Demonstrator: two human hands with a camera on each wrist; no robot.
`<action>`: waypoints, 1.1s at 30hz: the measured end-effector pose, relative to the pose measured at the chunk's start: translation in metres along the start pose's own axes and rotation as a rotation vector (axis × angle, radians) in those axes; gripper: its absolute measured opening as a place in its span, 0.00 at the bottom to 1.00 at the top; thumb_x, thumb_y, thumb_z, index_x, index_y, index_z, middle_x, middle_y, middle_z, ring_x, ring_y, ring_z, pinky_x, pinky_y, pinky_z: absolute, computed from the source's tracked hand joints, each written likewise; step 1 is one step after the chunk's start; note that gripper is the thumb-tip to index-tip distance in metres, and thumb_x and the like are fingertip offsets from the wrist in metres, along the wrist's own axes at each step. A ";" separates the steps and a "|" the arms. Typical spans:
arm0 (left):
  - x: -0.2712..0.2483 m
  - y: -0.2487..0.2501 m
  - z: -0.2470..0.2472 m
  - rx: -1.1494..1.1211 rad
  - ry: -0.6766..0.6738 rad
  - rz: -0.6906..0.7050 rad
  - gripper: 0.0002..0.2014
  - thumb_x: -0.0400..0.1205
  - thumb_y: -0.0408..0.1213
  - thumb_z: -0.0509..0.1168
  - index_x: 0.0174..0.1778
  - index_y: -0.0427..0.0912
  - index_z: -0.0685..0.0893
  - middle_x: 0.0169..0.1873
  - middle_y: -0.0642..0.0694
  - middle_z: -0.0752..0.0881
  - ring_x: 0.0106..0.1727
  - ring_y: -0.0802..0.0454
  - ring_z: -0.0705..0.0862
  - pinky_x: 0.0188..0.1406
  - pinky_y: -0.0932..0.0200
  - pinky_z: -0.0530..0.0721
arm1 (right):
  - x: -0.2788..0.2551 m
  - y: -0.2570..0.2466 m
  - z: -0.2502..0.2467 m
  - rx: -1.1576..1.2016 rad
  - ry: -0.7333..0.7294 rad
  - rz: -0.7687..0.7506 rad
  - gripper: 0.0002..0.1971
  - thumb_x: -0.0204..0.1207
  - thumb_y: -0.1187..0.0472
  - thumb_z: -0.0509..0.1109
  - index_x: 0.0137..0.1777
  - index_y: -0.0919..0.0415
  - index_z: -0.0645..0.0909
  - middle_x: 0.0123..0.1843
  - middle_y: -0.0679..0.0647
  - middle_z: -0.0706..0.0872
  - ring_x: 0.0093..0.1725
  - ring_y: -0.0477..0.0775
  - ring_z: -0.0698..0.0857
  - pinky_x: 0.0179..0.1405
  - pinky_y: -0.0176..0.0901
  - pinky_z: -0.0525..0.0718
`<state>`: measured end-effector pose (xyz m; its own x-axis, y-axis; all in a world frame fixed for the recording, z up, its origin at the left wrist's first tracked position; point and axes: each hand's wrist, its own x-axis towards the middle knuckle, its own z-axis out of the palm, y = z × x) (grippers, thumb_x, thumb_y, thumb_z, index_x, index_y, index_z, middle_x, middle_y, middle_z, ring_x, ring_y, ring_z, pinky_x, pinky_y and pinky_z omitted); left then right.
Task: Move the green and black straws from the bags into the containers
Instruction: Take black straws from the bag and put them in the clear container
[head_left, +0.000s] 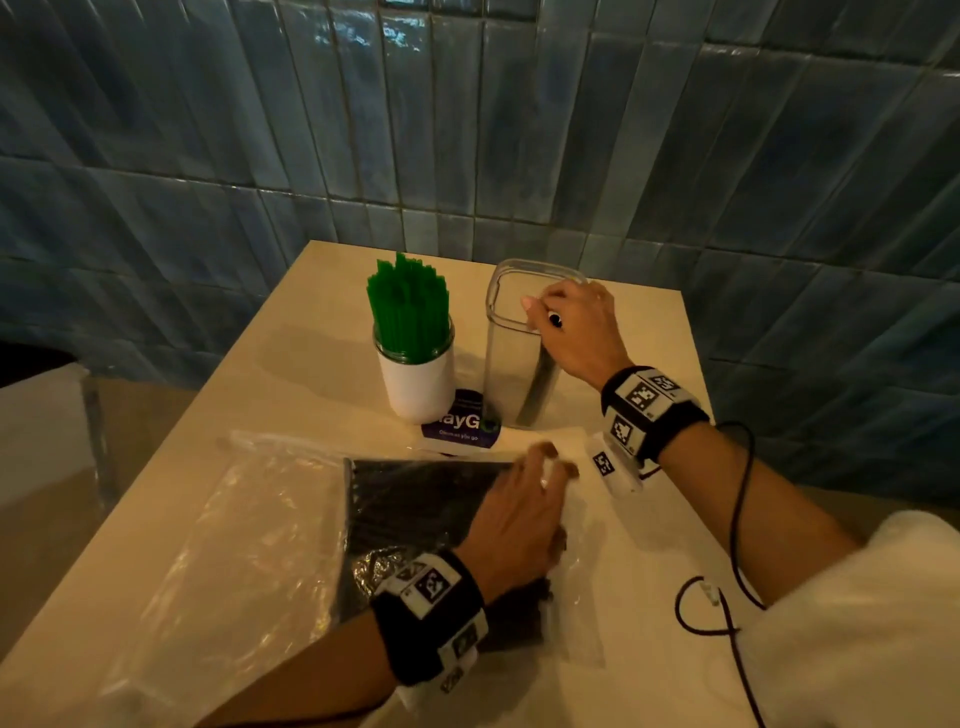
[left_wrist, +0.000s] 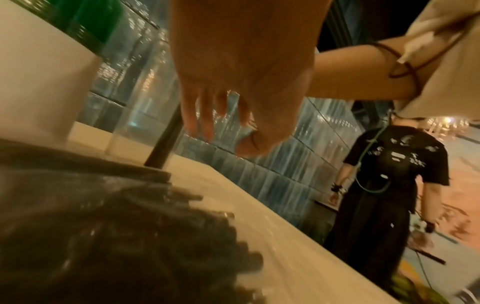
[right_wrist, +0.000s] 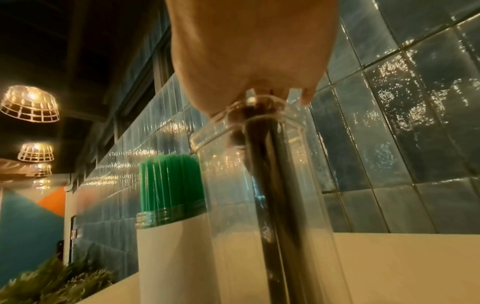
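Green straws (head_left: 409, 304) stand bunched in a white jar (head_left: 418, 387) at the back of the table. Beside it on the right is a tall clear container (head_left: 511, 358). My right hand (head_left: 543, 312) sits at its rim, fingers curled round a few black straws (head_left: 540, 387) that reach down inside it; the right wrist view shows these black straws (right_wrist: 275, 185) upright against the container's wall (right_wrist: 226, 185). My left hand (head_left: 545, 467) lies with straight fingers over a clear bag of black straws (head_left: 415, 509) near the table's front. In the left wrist view its fingers (left_wrist: 205, 117) hover above the bagged black straws (left_wrist: 103, 226).
An empty clear plastic bag (head_left: 234, 525) lies to the left of the full one. A purple card (head_left: 462, 428) lies under the two containers. A blue tiled wall (head_left: 467, 130) backs the table. A cable (head_left: 737, 519) runs off my right wrist. Another person (left_wrist: 389, 185) stands beyond the table.
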<state>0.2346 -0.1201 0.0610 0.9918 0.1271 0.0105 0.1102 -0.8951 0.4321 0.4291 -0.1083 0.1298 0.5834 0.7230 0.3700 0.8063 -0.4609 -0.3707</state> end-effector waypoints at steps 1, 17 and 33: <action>-0.004 0.000 0.008 0.012 -0.171 0.027 0.33 0.77 0.37 0.68 0.75 0.49 0.59 0.77 0.43 0.53 0.68 0.43 0.72 0.64 0.48 0.79 | -0.003 0.000 -0.002 0.015 0.034 0.001 0.20 0.84 0.49 0.58 0.48 0.61 0.87 0.55 0.54 0.85 0.58 0.54 0.79 0.70 0.54 0.65; -0.016 -0.027 0.018 0.215 -0.304 0.338 0.19 0.84 0.34 0.59 0.72 0.40 0.69 0.70 0.41 0.71 0.62 0.42 0.77 0.55 0.50 0.78 | -0.183 0.023 0.044 0.254 -0.596 0.313 0.07 0.72 0.67 0.69 0.45 0.54 0.81 0.48 0.50 0.81 0.54 0.53 0.82 0.53 0.38 0.79; -0.040 -0.056 0.038 0.161 -0.047 0.400 0.20 0.68 0.36 0.74 0.52 0.45 0.74 0.48 0.46 0.80 0.40 0.54 0.82 0.30 0.68 0.80 | -0.157 -0.005 0.058 0.122 -0.761 -0.089 0.14 0.69 0.62 0.73 0.54 0.64 0.79 0.57 0.60 0.81 0.57 0.57 0.78 0.56 0.40 0.75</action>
<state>0.1914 -0.0912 0.0022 0.9599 -0.2594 0.1062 -0.2785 -0.9257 0.2562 0.3281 -0.1895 0.0238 0.2540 0.9295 -0.2675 0.8046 -0.3565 -0.4749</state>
